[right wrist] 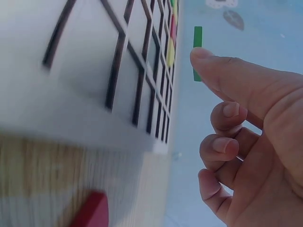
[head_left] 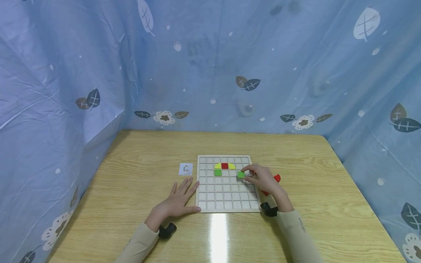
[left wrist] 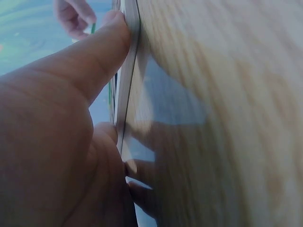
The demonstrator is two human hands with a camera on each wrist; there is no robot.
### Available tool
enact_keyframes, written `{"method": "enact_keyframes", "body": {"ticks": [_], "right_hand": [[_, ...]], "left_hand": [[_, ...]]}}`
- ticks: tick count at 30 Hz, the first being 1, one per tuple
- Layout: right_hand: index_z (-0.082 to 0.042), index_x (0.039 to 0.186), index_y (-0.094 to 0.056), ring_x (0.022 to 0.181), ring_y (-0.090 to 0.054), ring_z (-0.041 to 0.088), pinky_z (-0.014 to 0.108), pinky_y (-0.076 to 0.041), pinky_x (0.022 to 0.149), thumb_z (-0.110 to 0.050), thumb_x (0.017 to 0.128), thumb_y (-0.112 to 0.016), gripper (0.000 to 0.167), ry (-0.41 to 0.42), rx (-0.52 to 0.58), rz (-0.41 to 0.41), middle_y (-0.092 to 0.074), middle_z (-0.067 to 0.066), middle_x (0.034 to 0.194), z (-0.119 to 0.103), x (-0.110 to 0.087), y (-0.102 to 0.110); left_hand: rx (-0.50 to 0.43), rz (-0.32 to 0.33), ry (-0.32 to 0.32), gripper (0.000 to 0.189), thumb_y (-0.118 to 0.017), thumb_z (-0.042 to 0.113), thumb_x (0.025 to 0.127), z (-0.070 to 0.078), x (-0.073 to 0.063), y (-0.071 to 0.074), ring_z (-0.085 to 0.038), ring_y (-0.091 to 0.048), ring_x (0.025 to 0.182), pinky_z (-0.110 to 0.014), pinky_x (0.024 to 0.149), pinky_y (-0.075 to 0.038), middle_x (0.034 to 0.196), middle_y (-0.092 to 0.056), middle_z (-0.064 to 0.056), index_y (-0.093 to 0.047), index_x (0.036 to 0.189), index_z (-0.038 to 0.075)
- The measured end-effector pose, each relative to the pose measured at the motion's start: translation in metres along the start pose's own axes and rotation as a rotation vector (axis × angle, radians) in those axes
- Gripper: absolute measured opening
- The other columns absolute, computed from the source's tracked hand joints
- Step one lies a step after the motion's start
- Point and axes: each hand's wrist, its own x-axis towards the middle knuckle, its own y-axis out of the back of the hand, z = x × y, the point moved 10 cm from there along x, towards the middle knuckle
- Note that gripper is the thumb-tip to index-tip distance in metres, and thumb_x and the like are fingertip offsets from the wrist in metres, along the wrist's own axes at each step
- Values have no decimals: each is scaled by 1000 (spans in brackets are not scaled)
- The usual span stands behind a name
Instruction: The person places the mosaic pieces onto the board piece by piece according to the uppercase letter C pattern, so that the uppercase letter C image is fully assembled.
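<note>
My right hand (head_left: 261,178) pinches a green square tile (head_left: 241,174) between thumb and index finger, over the right part of a white grid board (head_left: 210,197). In the right wrist view the green tile (right wrist: 198,40) appears edge-on, held above the board's surface. On the board lie a red tile (head_left: 224,166) between two yellow curved tiles (head_left: 231,166), and another green square tile (head_left: 217,172) below the left yellow one. My left hand (head_left: 177,201) rests with fingers spread, thumb and fingertips at the board's left edge and lower corner.
A small card printed with a coloured grid pattern (head_left: 185,169) lies left of the board. Red pieces (head_left: 277,178) sit on the wooden table (head_left: 148,153) beside the board, partly hidden by the right hand. A blue patterned curtain (head_left: 210,73) surrounds the table's back and sides.
</note>
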Motion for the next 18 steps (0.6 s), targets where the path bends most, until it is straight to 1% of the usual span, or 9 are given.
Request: {"method": "enact_keyframes", "body": {"ticks": [6, 11, 13, 18], "right_hand": [[-15, 103, -68, 61, -38, 11, 22, -31, 55, -17, 82, -71, 22, 6, 9, -28, -45, -4, 70, -13, 8, -8], [-14, 104, -68, 59, -34, 9, 22, -28, 53, -17, 82, -71, 23, 40, 9, -36, -44, -4, 69, -22, 15, -17], [-13, 104, -67, 58, -32, 8, 21, -26, 52, -18, 82, -71, 23, 62, -8, -41, -43, -5, 69, -26, 17, -21], [-13, 103, -68, 59, -34, 7, 20, -28, 53, -18, 81, -72, 23, 91, -30, -49, -46, -6, 69, -33, 21, -31]], "left_hand": [[-5, 2, 0, 88, -53, 59, 84, 2, 0, 1, -30, 1, 143, -58, 111, 3, 156, -3, -13, -14, 150, 17], [-21, 16, -17, 86, -55, 56, 85, 3, 0, 2, -33, -1, 143, -60, 110, 2, 155, -5, -16, -17, 150, 14], [-22, 14, -18, 87, -55, 57, 85, 2, 1, 0, -32, 1, 143, -59, 110, 3, 156, -3, -15, -15, 150, 14], [-29, 10, -13, 88, -54, 58, 84, 0, 1, -2, -30, 4, 143, -57, 110, 6, 156, 0, -12, -12, 150, 17]]}}
